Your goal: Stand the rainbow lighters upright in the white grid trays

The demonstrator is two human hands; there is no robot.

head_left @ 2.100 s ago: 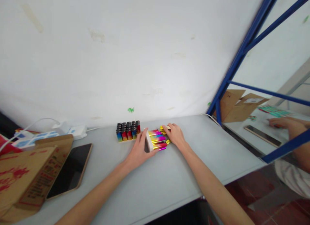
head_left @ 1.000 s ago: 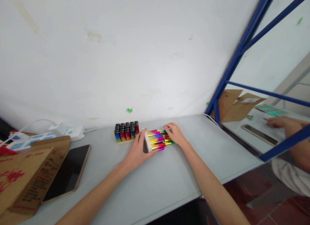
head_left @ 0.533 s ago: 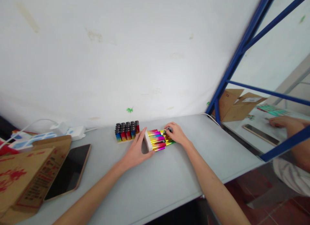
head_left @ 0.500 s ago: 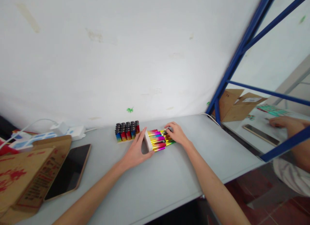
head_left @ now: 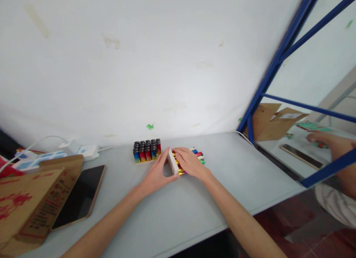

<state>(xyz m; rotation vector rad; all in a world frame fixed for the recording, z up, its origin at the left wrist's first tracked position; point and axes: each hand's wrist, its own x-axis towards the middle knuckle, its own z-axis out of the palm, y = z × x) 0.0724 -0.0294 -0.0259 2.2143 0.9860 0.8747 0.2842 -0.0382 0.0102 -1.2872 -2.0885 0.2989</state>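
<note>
A white tray [head_left: 172, 162] is tipped up on its side on the table, its flat underside toward my left hand [head_left: 155, 178]. That hand clasps it between the thumb at the near edge and the fingers at the far edge. My right hand [head_left: 189, 162] lies over the shiny metallic lighters in the tray, fingers bent down around them. Coloured ends of the lighters [head_left: 199, 155] in red, blue, white and green stick out past this hand; the rest are mostly covered. Close by on the left stands a block of black-topped lighters [head_left: 145, 151], upright in rows.
On the left are an open cardboard box [head_left: 30, 198], a dark tablet-like device [head_left: 80, 195] and a white power strip [head_left: 86, 152]. A blue metal frame [head_left: 250, 113] borders the right side. Beyond it are another carton [head_left: 267, 124], a phone [head_left: 302, 156] and another person's hand [head_left: 319, 136].
My right hand has moved left, from the far ends of the lighters to over their middle beside the tray. My left hand keeps its hold. The other person's hand has shifted slightly.
</note>
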